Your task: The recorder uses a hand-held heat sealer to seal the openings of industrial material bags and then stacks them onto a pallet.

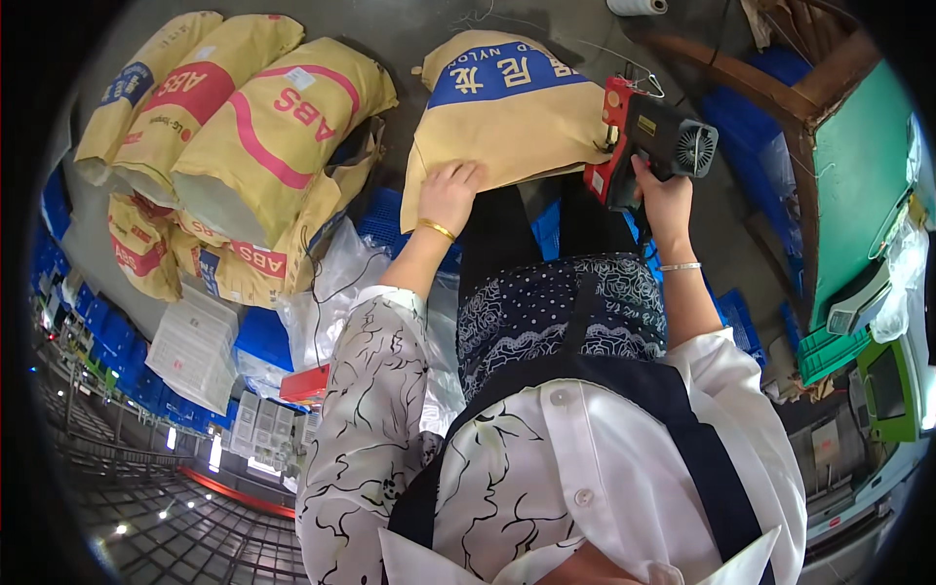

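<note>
On the creased paper sack (507,117), left hand (450,192) flat, right hand (661,200) gripping boxy stitcher (651,141).

The right hand (665,200) hides the grip of the red-and-black sewing tool (648,141); the sack's (507,117) lower edge vanishes behind the person's dark skirt (556,302); the thread cone (637,6) is cut off at the top rim
</note>
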`<action>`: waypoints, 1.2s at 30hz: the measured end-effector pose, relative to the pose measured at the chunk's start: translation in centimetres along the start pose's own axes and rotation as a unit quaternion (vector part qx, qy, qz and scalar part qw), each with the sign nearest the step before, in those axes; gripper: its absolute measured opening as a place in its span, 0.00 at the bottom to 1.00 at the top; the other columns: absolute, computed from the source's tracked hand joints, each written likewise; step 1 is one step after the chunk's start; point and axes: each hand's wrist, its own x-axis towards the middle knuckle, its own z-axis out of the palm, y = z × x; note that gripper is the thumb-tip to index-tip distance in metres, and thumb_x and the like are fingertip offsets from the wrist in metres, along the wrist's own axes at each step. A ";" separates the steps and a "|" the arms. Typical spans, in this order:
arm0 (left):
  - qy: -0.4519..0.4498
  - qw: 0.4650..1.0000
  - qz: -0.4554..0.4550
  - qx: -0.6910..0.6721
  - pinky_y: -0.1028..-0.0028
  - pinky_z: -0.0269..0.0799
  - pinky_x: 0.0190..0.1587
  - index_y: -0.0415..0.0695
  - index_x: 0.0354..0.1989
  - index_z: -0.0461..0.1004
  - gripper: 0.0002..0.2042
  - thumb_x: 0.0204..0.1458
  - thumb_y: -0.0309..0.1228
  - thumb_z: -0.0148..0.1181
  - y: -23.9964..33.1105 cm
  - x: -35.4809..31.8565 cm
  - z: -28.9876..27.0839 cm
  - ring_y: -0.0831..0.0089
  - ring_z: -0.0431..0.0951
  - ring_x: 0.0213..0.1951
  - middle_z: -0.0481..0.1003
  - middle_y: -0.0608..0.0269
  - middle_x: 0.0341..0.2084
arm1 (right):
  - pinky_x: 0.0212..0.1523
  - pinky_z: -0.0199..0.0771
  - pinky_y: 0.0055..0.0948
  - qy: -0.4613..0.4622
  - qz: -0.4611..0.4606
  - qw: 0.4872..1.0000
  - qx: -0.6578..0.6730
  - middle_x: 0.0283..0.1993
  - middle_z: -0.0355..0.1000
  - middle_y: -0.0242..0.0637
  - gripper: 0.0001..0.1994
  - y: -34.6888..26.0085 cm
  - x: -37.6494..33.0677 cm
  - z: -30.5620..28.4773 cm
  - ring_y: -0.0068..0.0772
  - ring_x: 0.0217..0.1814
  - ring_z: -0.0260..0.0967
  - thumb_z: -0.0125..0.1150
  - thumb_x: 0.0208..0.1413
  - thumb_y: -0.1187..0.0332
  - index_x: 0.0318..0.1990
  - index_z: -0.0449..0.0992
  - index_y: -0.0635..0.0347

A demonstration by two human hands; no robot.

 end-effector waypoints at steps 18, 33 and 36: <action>0.036 0.999 0.011 -0.017 0.73 0.76 0.42 0.49 0.43 0.79 0.16 0.44 0.25 0.55 1.1 1.3 0.1 0.73 0.77 0.44 0.80 0.72 0.43 | 0.18 0.63 0.24 0.078 0.041 0.994 0.061 0.19 0.69 0.30 0.13 0.1 1.4 1.2 0.21 0.16 0.65 0.67 0.54 0.63 0.27 0.75 0.65; 0.030 0.997 0.010 0.076 0.70 0.75 0.44 0.49 0.44 0.77 0.14 0.47 0.29 0.53 -0.5 0.3 -1.1 0.72 0.75 0.48 0.78 0.73 0.44 | 0.20 0.67 0.26 0.044 0.035 0.998 0.025 0.16 0.70 0.34 0.17 -0.7 0.1 3.6 0.22 0.16 0.67 0.70 0.51 0.61 0.26 0.75 0.68; 0.011 0.998 -0.007 0.068 0.70 0.75 0.44 0.48 0.43 0.78 0.14 0.48 0.30 0.53 -2.7 -1.0 -2.2 0.70 0.76 0.46 0.79 0.70 0.43 | 0.19 0.66 0.25 0.038 0.026 0.997 0.066 0.17 0.70 0.33 0.15 -0.6 -0.1 3.9 0.21 0.16 0.66 0.70 0.51 0.63 0.26 0.75 0.68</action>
